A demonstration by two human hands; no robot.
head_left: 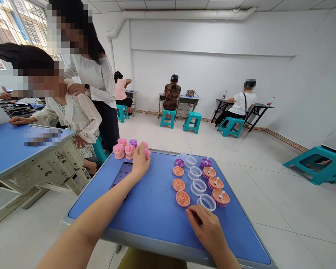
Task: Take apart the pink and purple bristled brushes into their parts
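Observation:
My left hand reaches to the far left of the blue desk, its fingers closed at a pink bristled brush; whether it grips the brush is hard to see. Beside it stand several more pink brushes and a purple one. My right hand rests near the front, fingers curled together, just below an orange disc and a clear ring. Three columns lie there: orange discs with a purple one, clear rings, and upturned bristled heads with white stems.
A phone lies left of centre, partly beneath my left forearm. The desk has a grey raised rim. Two people are at another blue desk on the left. Several others sit by the far wall, near teal stools.

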